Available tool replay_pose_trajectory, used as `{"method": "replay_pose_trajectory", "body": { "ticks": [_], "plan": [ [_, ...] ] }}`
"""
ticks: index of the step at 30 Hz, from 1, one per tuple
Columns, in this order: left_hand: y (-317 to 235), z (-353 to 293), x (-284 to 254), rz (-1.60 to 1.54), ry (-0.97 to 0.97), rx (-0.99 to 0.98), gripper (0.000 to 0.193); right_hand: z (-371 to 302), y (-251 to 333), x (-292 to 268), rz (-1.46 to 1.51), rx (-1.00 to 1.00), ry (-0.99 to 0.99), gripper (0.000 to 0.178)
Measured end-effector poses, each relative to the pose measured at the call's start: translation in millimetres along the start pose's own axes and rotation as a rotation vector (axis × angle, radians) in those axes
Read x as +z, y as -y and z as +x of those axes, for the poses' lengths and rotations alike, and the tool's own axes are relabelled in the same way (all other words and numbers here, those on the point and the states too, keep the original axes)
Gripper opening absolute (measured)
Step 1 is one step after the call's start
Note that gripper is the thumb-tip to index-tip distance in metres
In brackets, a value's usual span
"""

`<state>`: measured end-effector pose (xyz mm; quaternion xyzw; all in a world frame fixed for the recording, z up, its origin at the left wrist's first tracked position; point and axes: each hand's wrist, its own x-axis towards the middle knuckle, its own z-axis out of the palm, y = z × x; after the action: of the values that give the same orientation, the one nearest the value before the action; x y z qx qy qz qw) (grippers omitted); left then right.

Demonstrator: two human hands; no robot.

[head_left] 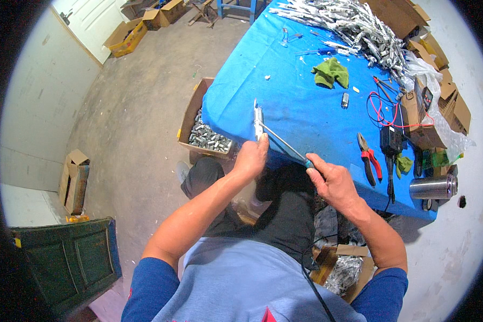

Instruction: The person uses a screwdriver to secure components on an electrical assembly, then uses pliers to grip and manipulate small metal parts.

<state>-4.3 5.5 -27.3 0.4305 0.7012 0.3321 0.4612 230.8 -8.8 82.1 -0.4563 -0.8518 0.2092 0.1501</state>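
Note:
My left hand is closed around the lower end of a slim white and silver part, which stands up from it at the near left edge of the blue-covered table. In my right hand is the handle of a screwdriver. Its long metal shaft slants up and left, and the tip meets the side of the part. Whether the tip sits in a slot or only rests there is too small to tell. A small silver cylinder and a green cloth lie farther back on the table.
A big pile of white and silver parts covers the far end of the table. Red-handled pliers, a black power adapter and a steel cup are at the right. Below the left edge stands a carton of metal pieces.

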Motion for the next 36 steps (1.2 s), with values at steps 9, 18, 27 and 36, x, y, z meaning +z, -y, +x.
{"method": "replay_pose_trajectory", "body": {
  "ticks": [9, 18, 27, 36],
  "plan": [
    [7, 1, 2, -0.085, -0.004, 0.011, 0.073, 5, -12, 3, 0.524, 0.272, 0.158, 0.035],
    [-14, -10, -8, -0.096, 0.029, -0.031, 0.067, 11, -15, -20, 0.903, 0.577, 0.37, 0.044],
    [-31, -18, -13, -0.162, 0.07, -0.039, 0.063, -5, -28, 11, 1.263, 0.7, 0.369, 0.047],
    [-3, -7, 7, -0.197, -0.01, -0.053, 0.069, -17, -14, 37, 0.901, 0.523, 0.195, 0.041]
  ]
}}
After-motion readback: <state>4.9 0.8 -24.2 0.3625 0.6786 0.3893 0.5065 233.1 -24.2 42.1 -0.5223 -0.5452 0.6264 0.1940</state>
